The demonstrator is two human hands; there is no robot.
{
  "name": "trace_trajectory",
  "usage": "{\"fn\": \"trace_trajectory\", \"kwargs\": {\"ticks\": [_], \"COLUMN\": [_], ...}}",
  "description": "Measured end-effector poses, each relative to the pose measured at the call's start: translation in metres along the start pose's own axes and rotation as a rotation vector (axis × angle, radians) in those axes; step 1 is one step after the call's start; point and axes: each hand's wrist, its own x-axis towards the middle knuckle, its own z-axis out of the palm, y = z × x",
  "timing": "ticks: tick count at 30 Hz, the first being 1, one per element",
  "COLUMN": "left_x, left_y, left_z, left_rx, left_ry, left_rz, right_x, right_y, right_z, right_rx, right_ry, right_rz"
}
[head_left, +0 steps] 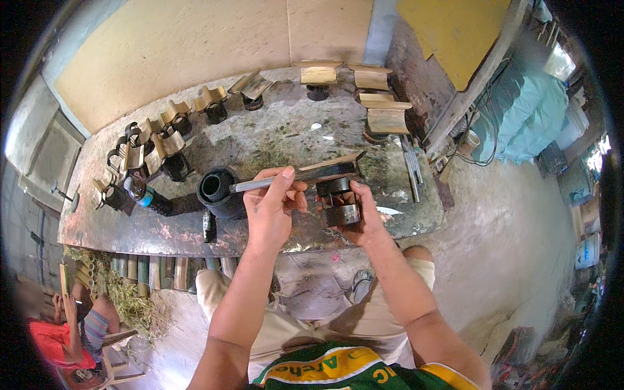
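In my right hand [369, 211] is a black cylindrical stand [339, 195] with openings cut in its side, fingers wrapped round its right side. A curved split-bamboo piece [328, 168] lies tilted just above it and looks joined to it. Between the thumb and fingers of my left hand [273, 211] I pinch a slim silver-grey rod [253, 184], close to the bamboo piece's left end. Its left end passes by a black round container [221, 188] on the table; its other end is hidden by my fingers.
Similar bamboo-topped black stands [318, 78] line the stone-like table's [260, 136] far and left edges. A dark bottle [146, 195] stands at left. Metal rods [411, 166] lie at right. Bamboo lengths [156, 270] are below the table's front. A person in red [62, 338] sits lower left.
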Motion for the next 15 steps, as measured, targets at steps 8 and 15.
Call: {"fn": "trace_trajectory", "kwargs": {"ticks": [8, 15], "left_x": [-0.002, -0.002], "left_y": [0.016, 0.032], "left_z": [-0.042, -0.046], "left_rx": [0.038, -0.024], "left_ry": [0.227, 0.166], "left_rz": [0.017, 0.086], "right_x": [0.001, 0.002], "right_y": [-0.010, -0.010], "right_z": [-0.011, -0.012], "right_rx": [0.169, 0.112], "right_ry": [-0.031, 0.018], "right_rz": [0.026, -0.137]}}
